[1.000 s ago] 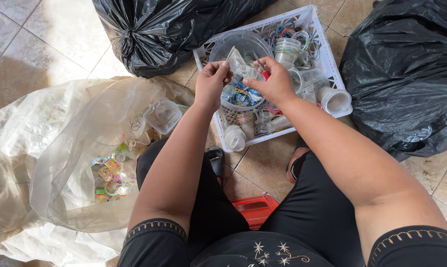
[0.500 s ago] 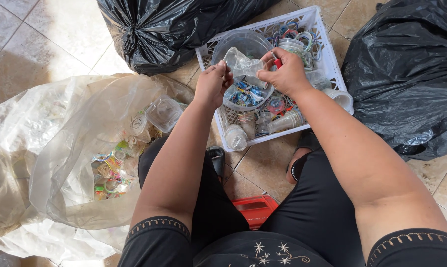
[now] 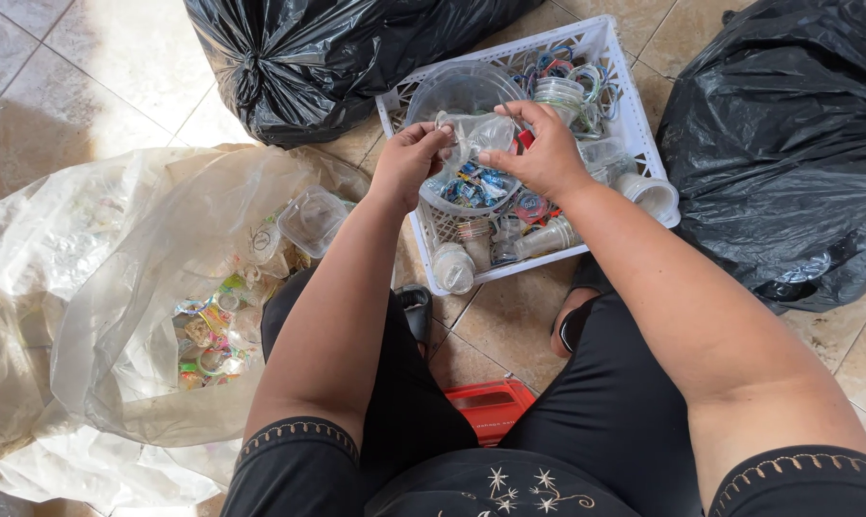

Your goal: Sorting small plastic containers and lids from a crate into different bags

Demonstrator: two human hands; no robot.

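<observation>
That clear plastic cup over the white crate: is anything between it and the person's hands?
No. Both hands already grip the clear plastic cup: the left hand at its left side, the right hand at its right. It is held above the white crate, with nothing visible between fingers and cup.

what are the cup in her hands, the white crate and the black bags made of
Clear cup, held by left hand and right hand: thin see-through plastic, crinkled, it seems. White lattice crate: rigid moulded plastic, matte, with perforated walls. Black bags: thin plastic film, glossy, with wrinkles that catch light.
</observation>
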